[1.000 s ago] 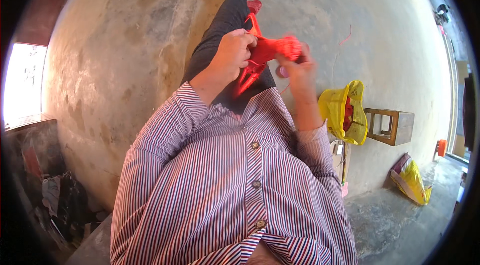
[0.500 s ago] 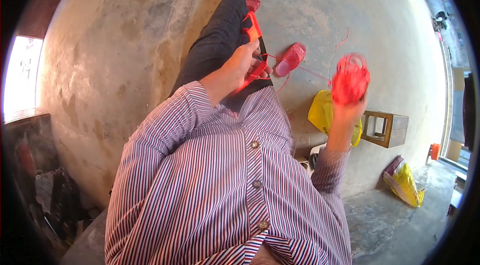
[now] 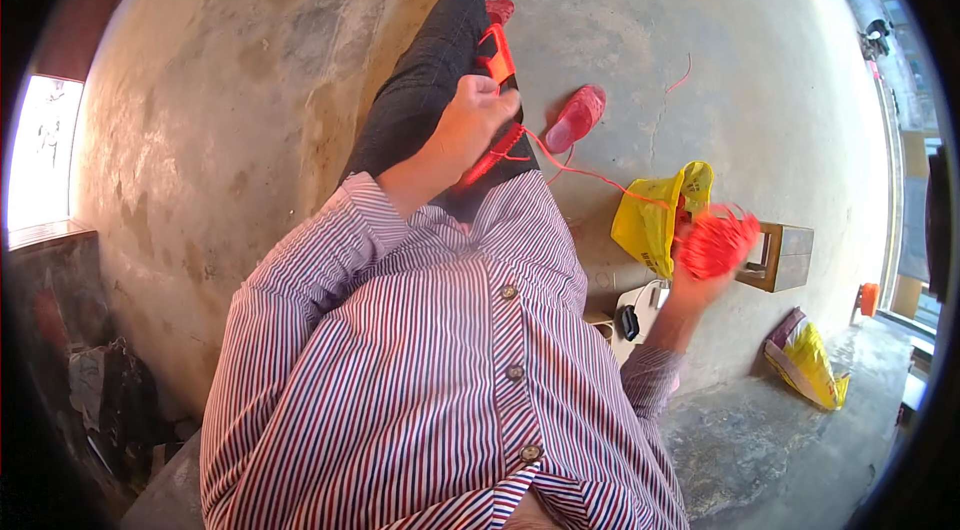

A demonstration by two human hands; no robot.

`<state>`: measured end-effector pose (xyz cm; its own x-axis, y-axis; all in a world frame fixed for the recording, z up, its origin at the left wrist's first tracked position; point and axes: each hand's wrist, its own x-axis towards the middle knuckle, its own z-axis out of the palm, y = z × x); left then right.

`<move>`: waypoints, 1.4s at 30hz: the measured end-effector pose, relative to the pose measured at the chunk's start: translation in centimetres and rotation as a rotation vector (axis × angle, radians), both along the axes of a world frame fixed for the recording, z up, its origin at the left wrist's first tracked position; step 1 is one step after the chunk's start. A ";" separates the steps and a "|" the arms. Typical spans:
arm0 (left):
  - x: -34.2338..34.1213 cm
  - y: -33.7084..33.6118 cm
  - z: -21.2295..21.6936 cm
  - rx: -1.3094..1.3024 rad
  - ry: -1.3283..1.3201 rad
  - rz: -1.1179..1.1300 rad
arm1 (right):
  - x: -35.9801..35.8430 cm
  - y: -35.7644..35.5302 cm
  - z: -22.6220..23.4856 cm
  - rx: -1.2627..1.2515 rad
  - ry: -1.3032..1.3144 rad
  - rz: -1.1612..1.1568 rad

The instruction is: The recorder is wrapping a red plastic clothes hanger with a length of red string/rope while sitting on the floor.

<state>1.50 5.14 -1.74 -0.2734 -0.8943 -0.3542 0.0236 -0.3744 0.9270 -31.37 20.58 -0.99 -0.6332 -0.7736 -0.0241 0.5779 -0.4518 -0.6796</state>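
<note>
My right hand (image 3: 690, 292) grips a loose bundle of red cord (image 3: 718, 242), held out to the right beside the yellow bag. A single strand (image 3: 590, 173) runs from the bundle back to a narrow red strip of cord work (image 3: 497, 158) lying across my thigh. Above that strip is my left hand (image 3: 470, 125), its fingers curled together; whatever they pinch is hidden. Just beyond the left fingers, an orange-red flat band (image 3: 499, 55) rests along my leg.
On the floor are pink-red slippers (image 3: 577, 118) and a cut piece of red cord (image 3: 682, 75). A yellow bag (image 3: 640, 230) stands by a small wooden stool (image 3: 790, 258). Farther right lies a yellow and purple sack (image 3: 806, 362).
My right hand has moved down and slightly right with the cord bundle, and the strand is longer. My left hand has shifted left and slightly up, away from the red strip.
</note>
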 end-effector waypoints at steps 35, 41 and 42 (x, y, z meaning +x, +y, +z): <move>1.5 -1.9 -3.9 0.158 0.269 -0.135 | 7.8 -11.0 -4.6 0.150 0.286 0.524; 0.3 -0.7 -3.5 0.092 0.063 -0.240 | -3.2 -2.1 -3.7 -0.164 0.040 0.282; 0.3 -0.7 -3.6 0.004 -0.109 -0.284 | -3.6 -1.3 -2.9 -0.164 0.042 0.284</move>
<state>1.80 4.46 -5.31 -0.4728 -0.7859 -0.3985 -0.1819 -0.3555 0.9168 -34.95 19.25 -3.89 -0.3894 -0.9108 0.1370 0.6698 -0.3821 -0.6367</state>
